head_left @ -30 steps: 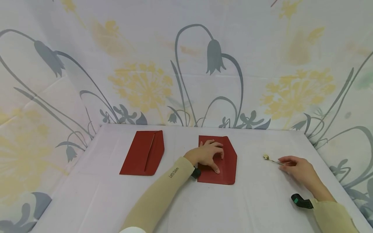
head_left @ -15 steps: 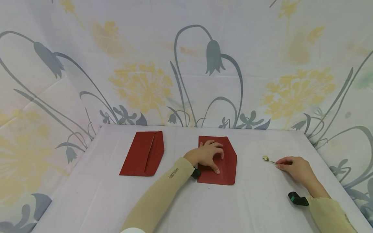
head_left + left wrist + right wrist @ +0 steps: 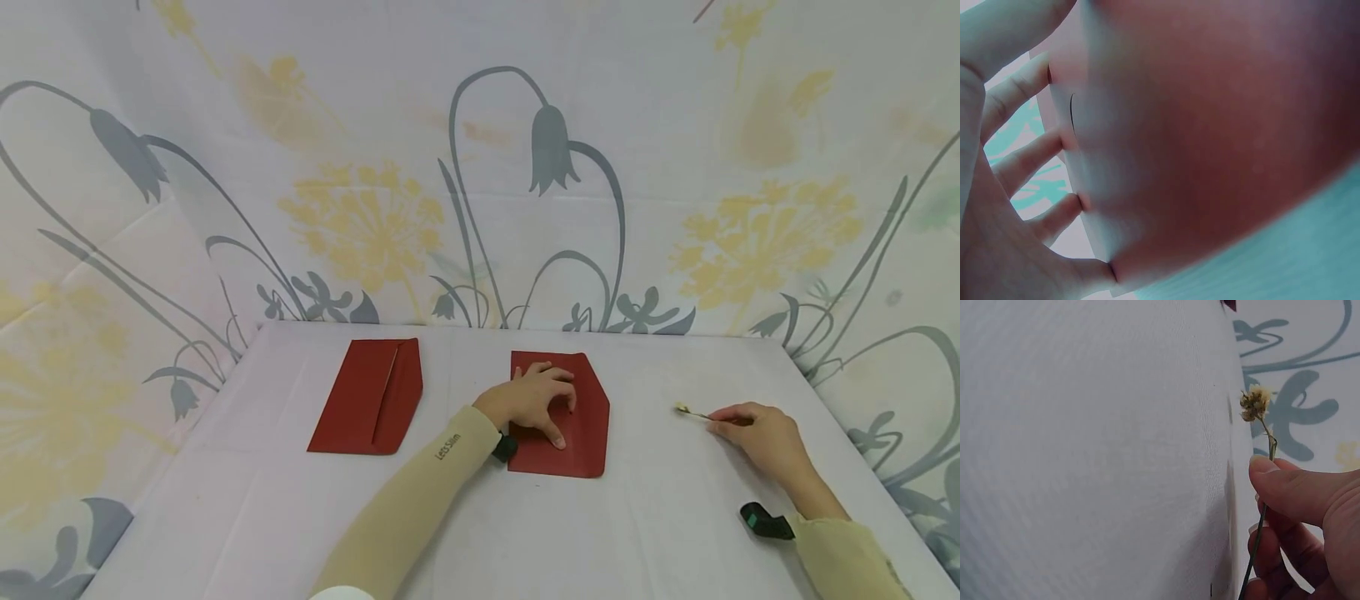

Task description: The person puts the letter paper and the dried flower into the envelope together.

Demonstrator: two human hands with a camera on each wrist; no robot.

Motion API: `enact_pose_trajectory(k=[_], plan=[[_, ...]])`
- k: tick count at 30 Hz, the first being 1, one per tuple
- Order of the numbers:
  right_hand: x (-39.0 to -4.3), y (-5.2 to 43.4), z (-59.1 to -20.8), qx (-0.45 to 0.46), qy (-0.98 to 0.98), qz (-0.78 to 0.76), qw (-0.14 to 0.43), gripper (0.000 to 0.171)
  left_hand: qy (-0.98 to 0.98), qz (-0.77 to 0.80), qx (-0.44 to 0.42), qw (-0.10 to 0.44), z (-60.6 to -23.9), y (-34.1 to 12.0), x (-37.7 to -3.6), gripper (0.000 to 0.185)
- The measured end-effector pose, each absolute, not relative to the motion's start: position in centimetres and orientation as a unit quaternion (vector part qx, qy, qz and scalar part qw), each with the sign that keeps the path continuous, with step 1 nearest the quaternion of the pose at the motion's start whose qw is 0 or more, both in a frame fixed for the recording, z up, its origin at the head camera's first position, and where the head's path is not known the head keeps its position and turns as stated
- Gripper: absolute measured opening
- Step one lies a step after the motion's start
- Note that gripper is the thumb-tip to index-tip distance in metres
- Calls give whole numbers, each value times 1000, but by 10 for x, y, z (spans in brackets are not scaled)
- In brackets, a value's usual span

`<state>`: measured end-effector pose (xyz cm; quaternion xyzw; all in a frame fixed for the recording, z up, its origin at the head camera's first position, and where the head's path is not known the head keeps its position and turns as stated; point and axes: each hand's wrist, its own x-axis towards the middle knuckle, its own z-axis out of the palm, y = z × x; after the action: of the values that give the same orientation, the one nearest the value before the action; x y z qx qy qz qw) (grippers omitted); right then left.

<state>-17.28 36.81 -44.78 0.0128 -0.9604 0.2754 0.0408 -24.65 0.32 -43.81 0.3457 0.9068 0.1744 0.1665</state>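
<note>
My left hand (image 3: 534, 402) rests on a red envelope (image 3: 594, 421) in the middle of the table, fingers spread and fingertips pressing its surface. That envelope has its flap unfolded to the right. From the left wrist view, the fingertips of the left hand (image 3: 1004, 200) touch the envelope (image 3: 1229, 162) in a row. Toward the right side, my right hand (image 3: 768, 442) pinches a small dried flower (image 3: 682, 408) by its stem between thumb and fingers. Its pale yellow-brown flower head (image 3: 1255, 403) sticks out past the thumb in the right wrist view, and the thin green stem (image 3: 1254, 556) runs down past the fingers.
A second red envelope (image 3: 356, 396) lies on the white tablecloth (image 3: 225, 508) left of the first, its flap also unfolded to the right. Behind the table hangs a flower-printed cloth (image 3: 360, 117). Black wrist cameras (image 3: 767, 522) sit at both wrists.
My right hand has shifted slightly left and grips the stem closer to the flower head, which has turned a little. The left hand and both envelopes have stayed in place.
</note>
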Motion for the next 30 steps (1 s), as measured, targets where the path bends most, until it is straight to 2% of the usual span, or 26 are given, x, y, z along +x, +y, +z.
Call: enact_pose_trajectory(k=[7, 13, 23, 30], plan=[[-172, 356, -444, 41, -957, 270, 97, 7, 908, 168, 347, 166, -438, 4, -246, 41], [-171, 342, -440, 80, -945, 287, 136, 6, 908, 168, 343, 170, -436, 4, -246, 40], [-169, 316, -431, 127, -927, 316, 155, 9, 906, 174, 348, 167, -438, 3, -248, 42], [-169, 300, -429, 140, -927, 315, 147, 10, 907, 175, 345, 167, -439, 3, -247, 42]])
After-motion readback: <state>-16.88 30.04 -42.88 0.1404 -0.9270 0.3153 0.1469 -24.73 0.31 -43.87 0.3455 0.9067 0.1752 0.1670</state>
